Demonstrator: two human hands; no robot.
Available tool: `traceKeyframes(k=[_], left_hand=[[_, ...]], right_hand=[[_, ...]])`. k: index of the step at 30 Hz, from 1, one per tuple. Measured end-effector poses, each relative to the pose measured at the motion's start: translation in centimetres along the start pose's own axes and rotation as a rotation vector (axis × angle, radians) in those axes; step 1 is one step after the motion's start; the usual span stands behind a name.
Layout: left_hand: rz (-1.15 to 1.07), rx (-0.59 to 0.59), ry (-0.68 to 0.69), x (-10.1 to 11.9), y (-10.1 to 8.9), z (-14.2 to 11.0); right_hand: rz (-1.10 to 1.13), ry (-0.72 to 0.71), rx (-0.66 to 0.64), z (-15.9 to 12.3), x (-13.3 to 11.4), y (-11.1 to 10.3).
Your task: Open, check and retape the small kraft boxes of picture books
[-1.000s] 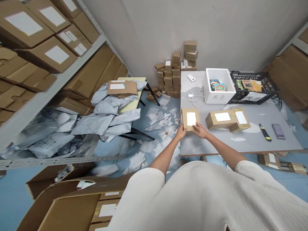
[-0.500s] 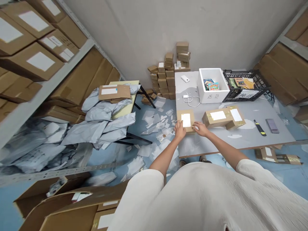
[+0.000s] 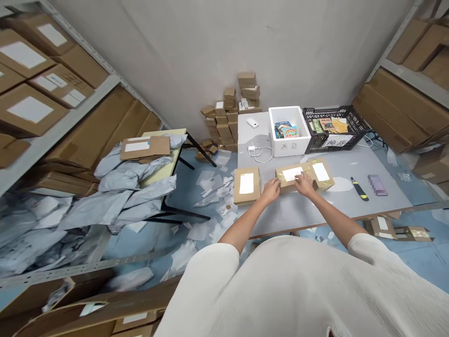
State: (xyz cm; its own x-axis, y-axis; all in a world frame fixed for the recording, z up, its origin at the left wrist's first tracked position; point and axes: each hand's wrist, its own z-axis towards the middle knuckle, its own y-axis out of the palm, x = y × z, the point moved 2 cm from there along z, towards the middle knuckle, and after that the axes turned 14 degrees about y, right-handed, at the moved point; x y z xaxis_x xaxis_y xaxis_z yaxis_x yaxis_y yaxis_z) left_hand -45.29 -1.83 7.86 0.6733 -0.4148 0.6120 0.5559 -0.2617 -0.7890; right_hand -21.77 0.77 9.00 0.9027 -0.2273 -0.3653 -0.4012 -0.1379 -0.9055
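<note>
On the grey table [image 3: 266, 220] a long cardboard box [image 3: 285, 177] with a white label lies between my hands. My left hand [image 3: 271, 190] is closed at its left end. My right hand [image 3: 304, 183] has its curled fingers over the front edge near the label's right side, partly covering it. A second labelled cardboard box [image 3: 323, 175] touches the long one on the right. Left of my left hand, a flatter cardboard box [image 3: 247, 186] with a white label rests at the table's left edge, apart from both hands.
A white foam box [image 3: 291, 146] and a black crate [image 3: 333, 140] hold packets at the back. A box cutter [image 3: 359, 189], a phone-like blurred object [image 3: 377, 185] and a white cable [image 3: 263, 152] lie about. Grey mailer bags [image 3: 119, 175] cover the side table; paper scraps litter the floor.
Both hands have left the flatter box at the table's left edge and moved right onto the long box. The view has swung to the right.
</note>
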Motion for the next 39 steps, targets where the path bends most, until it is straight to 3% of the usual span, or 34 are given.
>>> traceKeyframes(k=[5, 9, 17, 23, 28, 30, 32, 35, 39], left_hand=[[-0.029, 0.021, -0.174, 1.9, 2.3, 2.7], [-0.015, 0.065, -0.262, 3.0, 3.0, 3.0], [0.052, 0.159, -0.324, 4.6, 1.3, 1.4], [0.251, 0.083, -0.380, 5.3, -0.4, 1.3], [0.347, -0.047, -0.440, 5.4, -0.5, 1.8], [0.331, -0.101, -0.427, 5.3, -0.1, 1.5], [0.343, -0.070, -0.387, 5.1, 0.2, 1.2], [0.335, -0.015, -0.277, 4.5, 0.3, 1.0], [0.179, -0.081, -0.173, 3.5, 0.7, 1.4]], right_hand=[[0.008, 0.088, 0.015, 3.1, 4.3, -2.0], [0.041, 0.074, -0.052, 4.2, 5.5, -2.4], [0.184, -0.039, 0.013, 6.3, 2.9, -2.8], [0.371, -0.219, -0.016, 8.1, 1.3, -0.9], [0.390, -0.155, -0.176, 7.0, 1.9, 1.9], [0.384, -0.138, -0.260, 6.3, 1.9, 3.1], [0.400, -0.153, -0.281, 5.8, 1.5, 3.9], [0.429, -0.132, -0.214, 5.5, 1.0, 4.3], [0.397, -0.044, -0.177, 5.2, 0.3, 4.2]])
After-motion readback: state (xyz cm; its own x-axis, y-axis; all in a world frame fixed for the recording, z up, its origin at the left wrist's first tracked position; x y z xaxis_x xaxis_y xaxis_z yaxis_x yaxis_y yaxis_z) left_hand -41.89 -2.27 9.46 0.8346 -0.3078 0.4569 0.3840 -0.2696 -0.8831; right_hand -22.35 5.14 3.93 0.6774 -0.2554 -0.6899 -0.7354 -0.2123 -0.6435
